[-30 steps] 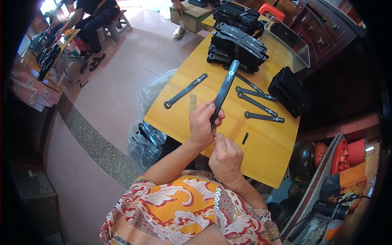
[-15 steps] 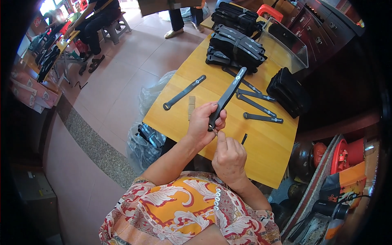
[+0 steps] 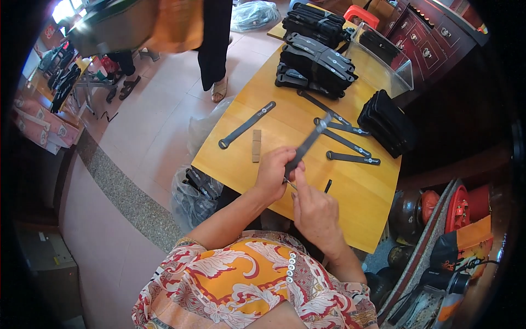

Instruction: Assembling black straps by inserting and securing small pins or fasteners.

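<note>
My left hand (image 3: pixel 271 172) is closed round the lower end of a dark grey strap (image 3: pixel 310 143), whose far end points up and away over the table and is slightly blurred. Just below that strap, my right hand (image 3: pixel 319 215) is closed with its index finger raised against the strap's near end. A thin metal tool (image 3: pixel 291 185) shows between the two hands; its full shape is hidden. Several similar straps lie on the yellow table, one strap (image 3: pixel 246 125) at the left and another strap (image 3: pixel 353 158) at the right. A small brown piece (image 3: pixel 256 146) lies beside my left hand.
Bundled black straps (image 3: pixel 318 63) are stacked at the table's far end, near a clear plastic bin (image 3: pixel 402 71). A black stack (image 3: pixel 386 123) stands at the right edge. Plastic bags (image 3: pixel 192 200) sit left of the table. A person (image 3: pixel 215 49) passes carrying a box.
The strap in my left hand has swung slightly and my right hand has shifted a little right, exposing the thin metal tool. The person with the box has come nearer, moving left.
</note>
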Demonstrator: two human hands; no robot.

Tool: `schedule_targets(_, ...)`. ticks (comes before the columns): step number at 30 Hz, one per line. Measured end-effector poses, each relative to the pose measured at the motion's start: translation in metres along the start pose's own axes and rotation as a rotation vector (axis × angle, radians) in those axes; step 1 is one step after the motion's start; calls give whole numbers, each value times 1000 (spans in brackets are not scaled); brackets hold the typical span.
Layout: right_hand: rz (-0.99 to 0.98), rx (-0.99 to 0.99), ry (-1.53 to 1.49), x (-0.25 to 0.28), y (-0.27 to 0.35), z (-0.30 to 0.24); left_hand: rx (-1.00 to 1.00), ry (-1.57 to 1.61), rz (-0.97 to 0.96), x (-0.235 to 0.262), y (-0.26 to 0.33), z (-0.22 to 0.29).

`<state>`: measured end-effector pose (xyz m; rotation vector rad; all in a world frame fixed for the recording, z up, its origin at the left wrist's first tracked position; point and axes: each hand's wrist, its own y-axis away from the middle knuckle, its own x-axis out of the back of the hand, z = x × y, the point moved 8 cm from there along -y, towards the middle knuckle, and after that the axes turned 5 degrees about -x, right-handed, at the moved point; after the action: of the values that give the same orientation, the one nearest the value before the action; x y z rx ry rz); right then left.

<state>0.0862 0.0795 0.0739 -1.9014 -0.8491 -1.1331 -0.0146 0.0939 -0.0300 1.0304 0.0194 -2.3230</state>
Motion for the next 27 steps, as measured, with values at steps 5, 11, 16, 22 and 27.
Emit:
schedule_targets(5, -105, 239, 170, 3, -6, 0, 363, 120, -73, -6, 20, -34)
schedule_targets(11, -196, 179, -16, -6, -6, 11, 500, 94, -160, -10, 28, -26)
schedule_targets(16, -210, 5, -81, -15, -16, 29, 215, -4, -197, 16, 35, -12)
schedule_targets(22, -208, 33, -282, -25, -17, 26, -211, -564, -332, 17, 43, 23)
schedule_targets(27, -215, 60, -478, -31, -22, 29, -379, -619, -400, 14, 52, 31)
